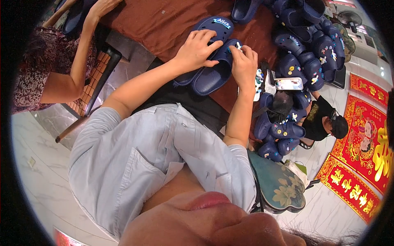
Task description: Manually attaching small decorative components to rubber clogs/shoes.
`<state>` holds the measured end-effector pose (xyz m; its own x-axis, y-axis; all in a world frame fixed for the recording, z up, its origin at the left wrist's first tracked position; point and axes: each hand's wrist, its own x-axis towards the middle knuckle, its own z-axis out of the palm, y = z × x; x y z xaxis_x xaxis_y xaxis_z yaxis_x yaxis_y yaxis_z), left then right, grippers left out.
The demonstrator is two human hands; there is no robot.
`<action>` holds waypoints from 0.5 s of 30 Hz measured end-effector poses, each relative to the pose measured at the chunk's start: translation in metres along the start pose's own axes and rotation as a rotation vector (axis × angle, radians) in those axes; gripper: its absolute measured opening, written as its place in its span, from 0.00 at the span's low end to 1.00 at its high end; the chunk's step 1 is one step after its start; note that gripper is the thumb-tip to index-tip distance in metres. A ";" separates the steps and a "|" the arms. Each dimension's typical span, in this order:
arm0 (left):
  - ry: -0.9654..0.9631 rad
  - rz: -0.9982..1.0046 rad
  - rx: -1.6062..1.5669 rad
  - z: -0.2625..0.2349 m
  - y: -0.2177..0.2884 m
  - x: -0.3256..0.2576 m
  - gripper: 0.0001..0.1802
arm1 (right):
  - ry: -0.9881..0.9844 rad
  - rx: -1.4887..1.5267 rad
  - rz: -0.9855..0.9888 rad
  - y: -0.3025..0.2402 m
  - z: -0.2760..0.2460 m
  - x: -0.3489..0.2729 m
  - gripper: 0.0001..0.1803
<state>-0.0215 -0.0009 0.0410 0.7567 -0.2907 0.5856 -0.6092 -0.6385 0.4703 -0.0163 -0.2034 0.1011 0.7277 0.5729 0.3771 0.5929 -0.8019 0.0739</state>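
Note:
A pair of navy clogs lies before me on the brown cloth. The left clog (221, 32) has a light-blue charm on its upper; the right clog (213, 78) shows its hollow inside. Across the left one rests my left hand (198, 48), fingers spread and touching the upper, thumb stretched over the edge of the right clog. My right hand (245, 65) is closed with thumb and bent fingers at the upper of the right clog, beside a small white and blue charm (239, 46). Its fingertips partly cover that upper.
Many decorated navy clogs (290, 43) are piled at the right. A lit phone (288, 84) and a tray of small charms (258, 84) sit nearer. Another person's arm (78, 78) is at the left, by a wooden-slatted chair (95, 80). A person in black (318, 119) is at the far right.

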 end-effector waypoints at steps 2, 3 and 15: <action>-0.004 0.002 0.003 0.000 0.001 0.000 0.37 | -0.018 -0.019 -0.015 0.000 0.000 0.000 0.13; -0.005 -0.001 0.004 0.000 0.001 0.000 0.37 | -0.018 -0.018 -0.011 -0.001 -0.001 0.002 0.13; -0.009 -0.005 0.034 0.001 -0.001 0.000 0.37 | -0.107 -0.013 0.009 -0.023 0.005 0.014 0.10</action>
<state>-0.0210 -0.0013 0.0399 0.7618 -0.2939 0.5773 -0.5972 -0.6639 0.4501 -0.0179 -0.1756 0.0999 0.7664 0.5797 0.2768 0.5820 -0.8090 0.0827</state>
